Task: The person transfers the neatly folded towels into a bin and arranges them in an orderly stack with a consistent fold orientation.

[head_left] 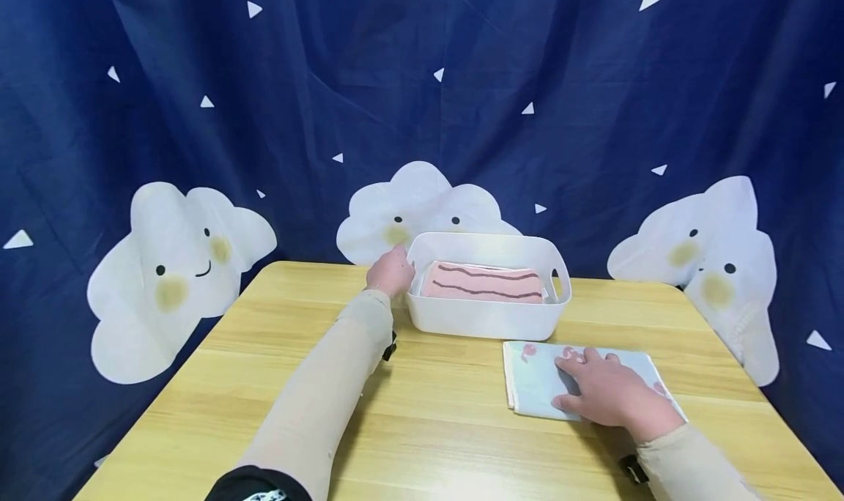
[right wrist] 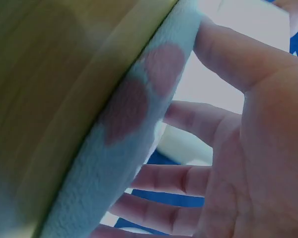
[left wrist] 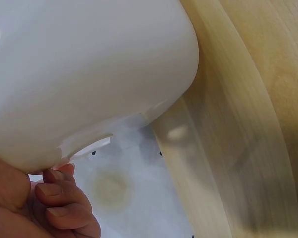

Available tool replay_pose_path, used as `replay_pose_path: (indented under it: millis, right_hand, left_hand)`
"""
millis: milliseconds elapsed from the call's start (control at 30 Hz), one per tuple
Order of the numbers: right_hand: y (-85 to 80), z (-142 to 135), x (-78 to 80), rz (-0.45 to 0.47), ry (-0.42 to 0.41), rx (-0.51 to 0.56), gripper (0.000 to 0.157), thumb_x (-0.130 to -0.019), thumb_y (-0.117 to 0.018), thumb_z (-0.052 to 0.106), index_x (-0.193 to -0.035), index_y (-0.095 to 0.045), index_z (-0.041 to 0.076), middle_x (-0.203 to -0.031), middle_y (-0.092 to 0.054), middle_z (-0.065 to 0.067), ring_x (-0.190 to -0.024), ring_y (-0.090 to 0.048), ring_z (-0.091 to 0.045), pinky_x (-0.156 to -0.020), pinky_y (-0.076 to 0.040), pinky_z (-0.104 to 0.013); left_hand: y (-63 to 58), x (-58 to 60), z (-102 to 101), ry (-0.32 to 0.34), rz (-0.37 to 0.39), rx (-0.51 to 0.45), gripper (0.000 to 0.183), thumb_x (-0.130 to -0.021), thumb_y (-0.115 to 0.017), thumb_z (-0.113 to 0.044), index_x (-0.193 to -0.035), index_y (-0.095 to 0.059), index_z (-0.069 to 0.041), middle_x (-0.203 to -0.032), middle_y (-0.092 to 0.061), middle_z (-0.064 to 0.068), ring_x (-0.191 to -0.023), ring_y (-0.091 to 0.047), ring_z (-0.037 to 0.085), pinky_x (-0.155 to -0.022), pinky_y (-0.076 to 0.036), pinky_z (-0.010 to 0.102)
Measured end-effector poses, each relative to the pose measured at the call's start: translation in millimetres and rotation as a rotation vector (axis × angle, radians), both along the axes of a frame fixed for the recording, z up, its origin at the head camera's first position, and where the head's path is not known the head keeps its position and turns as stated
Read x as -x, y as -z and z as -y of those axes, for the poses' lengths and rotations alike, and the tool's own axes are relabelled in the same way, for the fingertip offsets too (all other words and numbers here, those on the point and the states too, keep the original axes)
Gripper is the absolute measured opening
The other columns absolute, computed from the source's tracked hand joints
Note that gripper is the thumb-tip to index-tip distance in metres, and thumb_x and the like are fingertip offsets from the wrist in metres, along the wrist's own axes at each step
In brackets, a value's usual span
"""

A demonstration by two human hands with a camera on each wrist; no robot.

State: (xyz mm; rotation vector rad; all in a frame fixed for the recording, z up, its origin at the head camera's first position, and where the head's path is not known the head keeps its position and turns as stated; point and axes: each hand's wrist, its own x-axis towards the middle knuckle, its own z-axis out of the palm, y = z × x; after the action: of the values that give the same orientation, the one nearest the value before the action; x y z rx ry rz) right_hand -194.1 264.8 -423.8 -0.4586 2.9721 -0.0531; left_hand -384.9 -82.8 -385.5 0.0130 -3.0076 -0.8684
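A white plastic basket [head_left: 484,319] stands at the back of the table with a folded pink towel [head_left: 488,282], marked by dark wavy stripes, lying in it. My left hand [head_left: 391,271] grips the basket's left end; the left wrist view shows curled fingers [left wrist: 62,196] at the rim beside the handle slot. A folded light blue towel [head_left: 537,384] with pink prints lies on the table in front of the basket, to the right. My right hand [head_left: 609,390] rests on it, fingers spread. In the right wrist view its fingertips touch the towel's top.
The wooden table [head_left: 422,428] carries both the basket and the blue towel. Behind its back edge hangs a dark blue curtain [head_left: 297,83] with white clouds and triangles.
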Motion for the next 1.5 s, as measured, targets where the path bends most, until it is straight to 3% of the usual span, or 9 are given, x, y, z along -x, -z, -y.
replay_pose_path:
  millis: [300, 500, 767, 867, 1000, 1167, 1333, 1500]
  right_hand:
    - [-1.3, 59.2, 3.9, 0.018, -0.042, 0.028, 0.073, -0.085, -0.075, 0.054, -0.140, -0.060, 0.010, -0.140, -0.050, -0.028, -0.115, -0.052, -0.054, -0.088, -0.047, -0.065]
    - [0.7, 102.1, 6.6, 0.030, -0.073, -0.011, 0.072, -0.087, -0.073, 0.055, -0.144, -0.058, 0.014, -0.142, -0.049, -0.027, -0.116, -0.052, -0.050, -0.088, -0.050, -0.060]
    - [2.8, 132.7, 6.7, -0.008, -0.090, -0.023, 0.072, -0.086, -0.072, 0.058, -0.143, -0.058, 0.016, -0.132, -0.053, -0.022, -0.099, -0.051, -0.037, -0.075, -0.052, -0.049]
    - [3.8, 134.4, 6.0, -0.021, -0.089, -0.026, 0.071, -0.086, -0.072, 0.058, -0.142, -0.059, 0.016, -0.130, -0.053, -0.021, -0.101, -0.051, -0.037, -0.074, -0.052, -0.049]
    - [4.9, 132.7, 8.0, -0.018, -0.093, -0.013, 0.069, -0.088, -0.071, 0.057, -0.143, -0.059, 0.018, -0.132, -0.053, -0.020, -0.104, -0.051, -0.037, -0.075, -0.053, -0.050]
    - [2.7, 122.7, 12.9, 0.043, -0.110, 0.070, 0.063, -0.089, -0.071, 0.052, -0.141, -0.060, 0.018, -0.130, -0.053, -0.018, -0.103, -0.051, -0.033, -0.080, -0.051, -0.050]
    - [-5.5, 100.5, 20.7, 0.097, -0.145, 0.205, 0.054, -0.091, -0.071, 0.044, -0.136, -0.064, 0.016, -0.106, -0.055, -0.008, -0.087, -0.052, -0.022, -0.079, -0.049, -0.045]
    - [-17.6, 71.7, 27.9, 0.160, -0.144, 0.310, 0.049, -0.093, -0.070, 0.041, -0.134, -0.066, 0.013, -0.118, -0.063, -0.009, -0.100, -0.059, -0.022, -0.090, -0.048, -0.047]
  left_hand:
    - [-2.1, -0.8, 0.7, 0.000, -0.005, -0.026, 0.032, -0.104, -0.052, -0.020, -0.134, -0.055, -0.010, -0.119, -0.067, 0.009, -0.111, -0.062, 0.028, -0.096, -0.045, 0.050]
    - [0.2, 0.1, -0.5, 0.004, 0.000, -0.035, 0.033, -0.103, -0.052, -0.020, -0.135, -0.055, -0.010, -0.120, -0.067, 0.009, -0.112, -0.062, 0.029, -0.096, -0.045, 0.050]
    - [2.5, 1.1, 0.1, -0.005, 0.005, -0.053, 0.031, -0.104, -0.052, -0.020, -0.133, -0.055, -0.010, -0.117, -0.066, 0.008, -0.107, -0.061, 0.027, -0.095, -0.045, 0.050]
    - [2.9, 1.5, 1.4, -0.005, 0.004, -0.021, 0.029, -0.104, -0.051, -0.022, -0.130, -0.056, -0.010, -0.113, -0.067, 0.008, -0.104, -0.062, 0.027, -0.092, -0.047, 0.049]
    - [3.8, 1.8, 5.1, -0.018, -0.052, 0.064, 0.021, -0.104, -0.049, -0.027, -0.113, -0.060, -0.011, -0.099, -0.066, 0.006, -0.093, -0.062, 0.026, -0.083, -0.049, 0.047]
    - [3.4, -2.2, 10.4, -0.007, -0.123, 0.118, 0.027, -0.105, -0.045, -0.036, -0.096, -0.058, -0.014, -0.085, -0.063, 0.004, -0.082, -0.060, 0.024, -0.076, -0.048, 0.044]
    - [4.1, -14.5, 14.0, 0.054, -0.150, 0.100, 0.035, -0.104, -0.044, -0.045, -0.101, -0.058, -0.013, -0.087, -0.063, 0.004, -0.081, -0.060, 0.025, -0.077, -0.047, 0.046]
    - [9.5, -37.9, 17.6, 0.098, -0.153, 0.090, 0.042, -0.104, -0.043, -0.051, -0.113, -0.060, -0.013, -0.095, -0.066, 0.005, -0.085, -0.062, 0.026, -0.080, -0.047, 0.047]
